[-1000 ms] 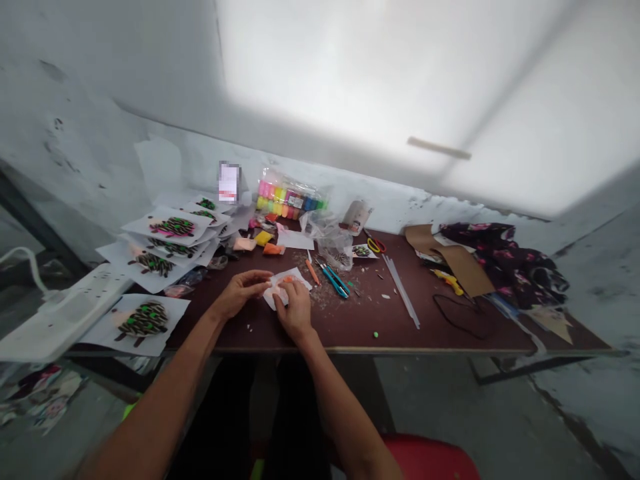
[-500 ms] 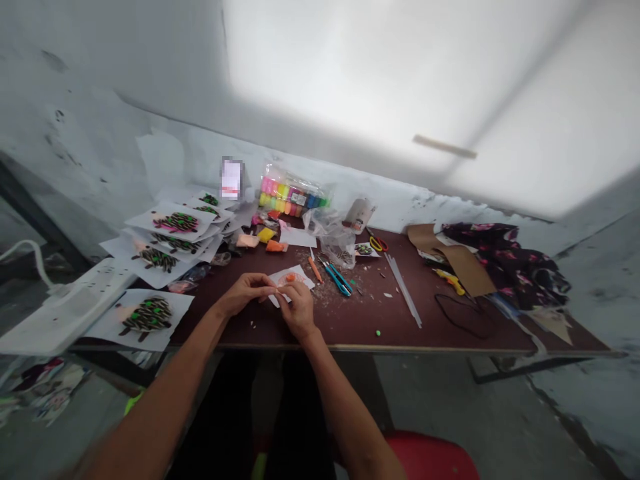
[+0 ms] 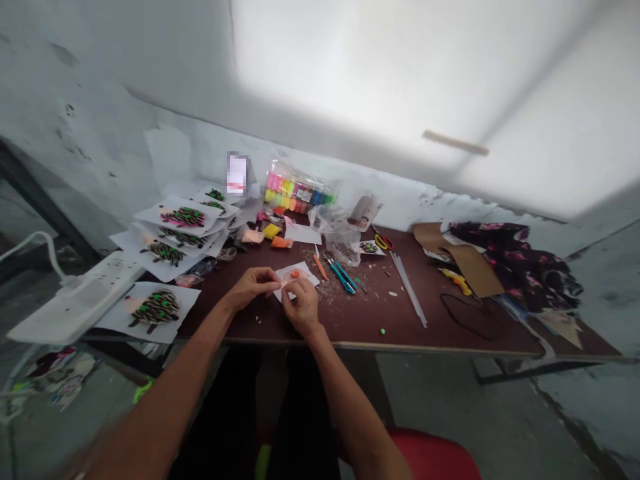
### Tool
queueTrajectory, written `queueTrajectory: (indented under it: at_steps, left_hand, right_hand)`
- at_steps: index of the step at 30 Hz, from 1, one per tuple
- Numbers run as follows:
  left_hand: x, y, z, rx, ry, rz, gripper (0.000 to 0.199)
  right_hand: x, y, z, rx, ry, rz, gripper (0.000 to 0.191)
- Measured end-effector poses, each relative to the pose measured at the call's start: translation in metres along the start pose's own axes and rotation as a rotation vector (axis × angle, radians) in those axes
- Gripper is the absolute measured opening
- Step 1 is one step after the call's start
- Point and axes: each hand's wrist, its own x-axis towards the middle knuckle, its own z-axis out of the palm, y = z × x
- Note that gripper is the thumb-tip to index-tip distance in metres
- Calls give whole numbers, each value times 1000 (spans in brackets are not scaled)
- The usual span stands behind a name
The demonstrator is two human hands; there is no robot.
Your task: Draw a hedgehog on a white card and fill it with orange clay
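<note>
**Craft items on the table [image 3: 360, 320], by count**

One left hand [image 3: 253, 288] and one right hand [image 3: 303, 308], with one paper slip [image 3: 295, 275] between them. One orange-handled tool [image 3: 320, 267], two teal-handled tools [image 3: 341, 277], one pair of scissors [image 3: 383, 241], one yellow tool [image 3: 456, 281], one clear bag of clay tubs [image 3: 300, 190], one green clay bead [image 3: 383, 331]. At left, at least six paper sheets with spiny clay figures [image 3: 155, 310], overlap hiding the exact number; one power strip [image 3: 75, 310]. Near, one red seat [image 3: 430, 457].

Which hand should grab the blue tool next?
Right hand, probably: it is closer to the blue tool, on the same side of the paper. The left hand is farther away, with the paper in between.
</note>
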Motion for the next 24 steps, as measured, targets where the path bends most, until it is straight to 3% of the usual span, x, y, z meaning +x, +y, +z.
queueTrajectory:
  at_steps: [4,6,14,19,24]
  left_hand:
    - [5,-3,-3,-160,189,18,27]
    - [8,-3,-4,-233,241,26,30]
    - [10,-5,-3,-185,363,69,33]
    - [13,-11,-2,141,471,131,26]
    - [13,-15,5,693,441,190,27]
  right_hand:
    - [2,6,1,102,226,185,19]
    - [2,8,2,140,263,192,16]
    - [0,22,-3,126,102,196,12]
    - [1,30,-11,15,-66,186,7]
    - [7,24,-12,-92,-166,125,11]
